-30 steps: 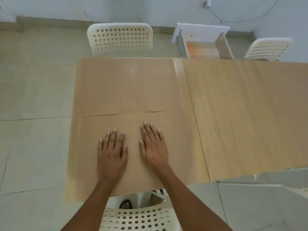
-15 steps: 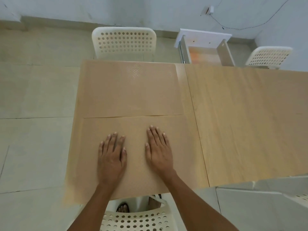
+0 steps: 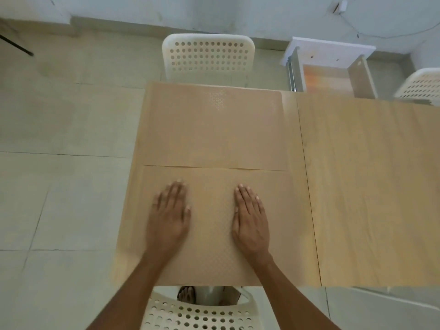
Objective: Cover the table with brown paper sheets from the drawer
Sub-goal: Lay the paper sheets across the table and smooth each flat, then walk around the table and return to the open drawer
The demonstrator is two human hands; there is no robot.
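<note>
Two brown paper sheets lie on the left part of the wooden table. The far sheet reaches the table's back edge. The near sheet meets it along a thin seam and reaches the front edge. My left hand and my right hand press flat on the near sheet, fingers straight, a hand's width apart. An open white drawer stands beyond the table at the back right, with brown paper showing inside it.
A white perforated chair stands behind the table's far edge, another at the far right, and a third just below me. The table's right half is bare wood. Tiled floor lies to the left.
My hands have slid apart on the near sheet, the right one moving rightward, the left one slightly left. The view has shifted down and closer.
</note>
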